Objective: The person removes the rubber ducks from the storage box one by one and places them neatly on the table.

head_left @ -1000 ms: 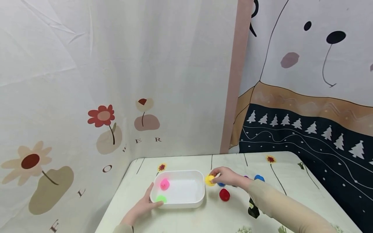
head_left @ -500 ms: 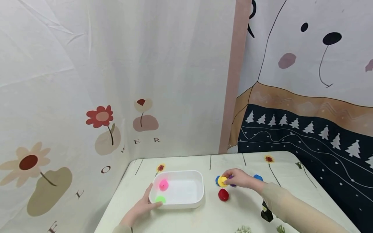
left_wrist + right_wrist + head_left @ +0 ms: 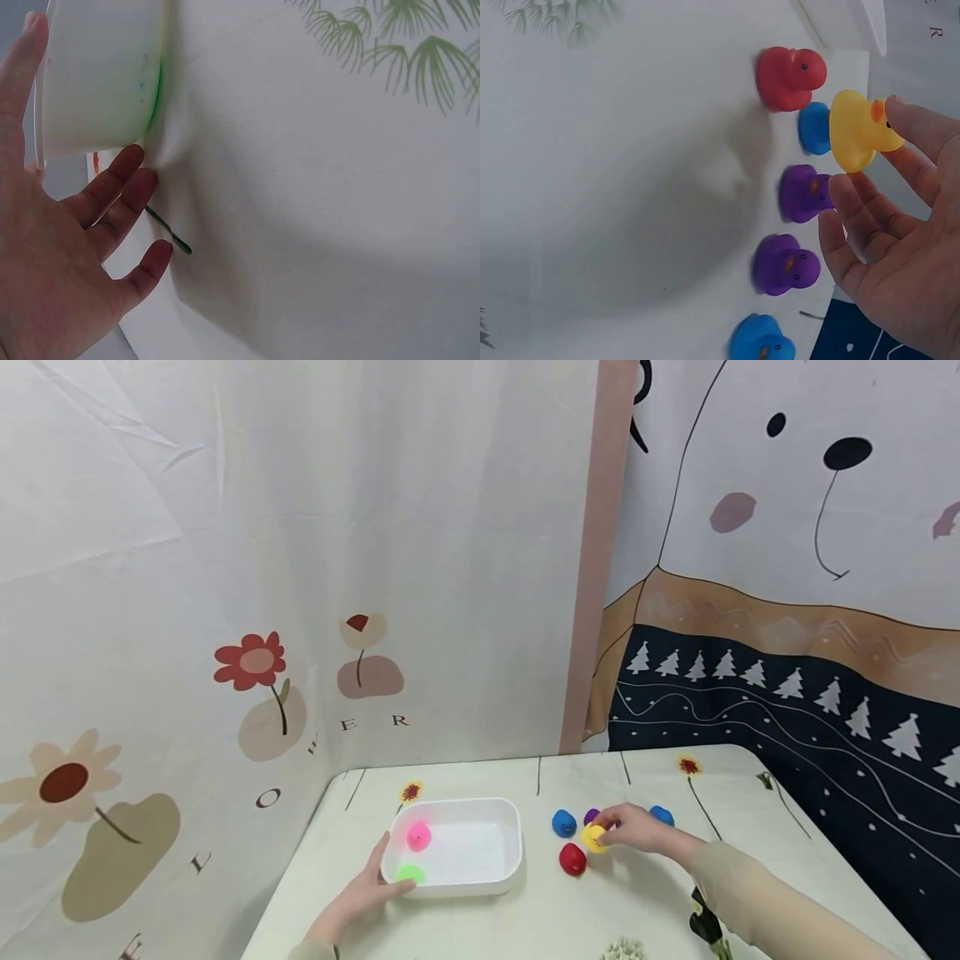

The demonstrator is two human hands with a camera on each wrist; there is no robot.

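Note:
My right hand (image 3: pixel 637 828) pinches a yellow rubber duck (image 3: pixel 853 131) by its head between thumb and fingertips, raised over the table. Below it, in the right wrist view, are a red rubber duck (image 3: pixel 787 78), a partly hidden blue duck (image 3: pixel 814 129) and two purple ducks, the nearer one (image 3: pixel 784 264) facing the hand. To the left, my left hand (image 3: pixel 363 893) grips the near left corner of a white plastic box (image 3: pixel 517 852), thumb along the front rim and fingers at the side wall. Inside the box lie a pink duck (image 3: pixel 419 836) and a green duck (image 3: pixel 410 872).
A second blue duck (image 3: pixel 661 815) sits behind my right wrist. All stand on a table (image 3: pixel 465 931) with a pale cloth printed with flowers. A white curtain (image 3: pixel 465 610) hangs at the back, and a bear-printed cloth (image 3: pixel 787 693) borders the right side.
My right hand has carried the yellow duck rightward, from beside the box's right edge past the blue duck to above the purple ones. The left hand stays on the box.

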